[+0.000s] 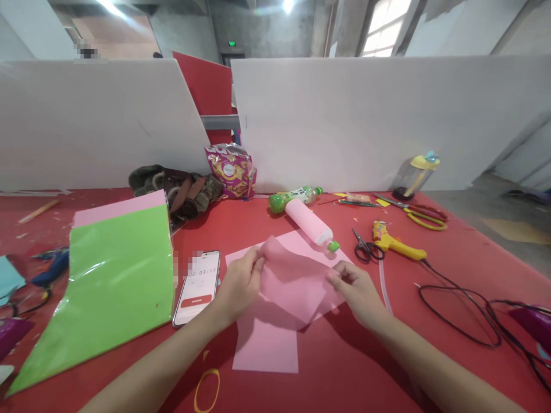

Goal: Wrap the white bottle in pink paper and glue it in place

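A sheet of pink paper [293,278] hangs raised between my two hands, curved and lit from behind. My left hand [245,278] pinches its left edge between thumb and fingers. On the other side, my right hand [353,284] grips the right corner, fingers curled. Beneath lie more pink sheets [267,350], flat on the red table and partly covered by the raised one. Just beyond the papers rests a bottle wrapped in pink paper [309,221] with a green cap, lying on its side. A green-labelled drink bottle [295,198] lies behind it.
A phone with a running timer [198,287] and green sheets in plastic [124,269] lie left. Black scissors [368,249], a yellow glue gun [398,244] with a cord, and larger scissors [424,217] are right. A snack bag [232,171] stands before white partitions.
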Demonstrator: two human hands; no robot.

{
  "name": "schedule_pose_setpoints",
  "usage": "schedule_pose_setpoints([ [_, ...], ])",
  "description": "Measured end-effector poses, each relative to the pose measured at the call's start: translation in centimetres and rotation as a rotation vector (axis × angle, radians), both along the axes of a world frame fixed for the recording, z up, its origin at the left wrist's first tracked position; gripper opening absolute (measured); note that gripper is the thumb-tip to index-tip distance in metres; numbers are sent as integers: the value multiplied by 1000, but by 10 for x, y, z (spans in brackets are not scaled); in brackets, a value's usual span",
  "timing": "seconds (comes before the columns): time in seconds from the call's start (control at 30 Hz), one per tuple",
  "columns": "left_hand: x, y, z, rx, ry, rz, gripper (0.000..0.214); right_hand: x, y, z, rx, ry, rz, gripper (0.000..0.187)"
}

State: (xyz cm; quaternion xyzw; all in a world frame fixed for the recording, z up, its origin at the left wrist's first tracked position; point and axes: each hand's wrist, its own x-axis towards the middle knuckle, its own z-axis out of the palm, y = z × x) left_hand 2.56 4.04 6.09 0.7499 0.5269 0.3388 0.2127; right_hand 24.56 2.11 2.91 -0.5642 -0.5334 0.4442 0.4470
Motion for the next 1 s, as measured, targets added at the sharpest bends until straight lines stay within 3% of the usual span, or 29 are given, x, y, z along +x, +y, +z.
schedule_pose_setpoints([
  [0.17, -2, 2, 1, -167, 0, -4, 18, -1, 3, 0, 98, -36, -75, 31],
  [0.3, -4, 3, -9, -310, 80, -88, 31, -1, 4, -4, 54, -97, -58, 22],
  [0.47, -1, -2, -21, -161, 256, -110, 59, -2, 4, -6, 31, -411, 85, 16],
  [0.6, 12, -19, -22, -10, 456, -329, 46, -5, 3, -9, 112, -590, 200, 18],
  [0.67, 18, -27, -20, -51, 551, -467, 35, -5, 3, -12, 162, -633, 259, 19],
  [0.73, 22, -32, -19, -110, 620, -490, 31, -5, 3, -14, 215, -665, 297, 19],
  [0.83, 23, -34, -23, -136, 665, -491, 43, -5, 3, -16, 239, -701, 290, 17],
  [1.0, 19, -26, -39, -86, 650, -478, 61, -12, 5, -17, 44, -857, 176, 15],
])
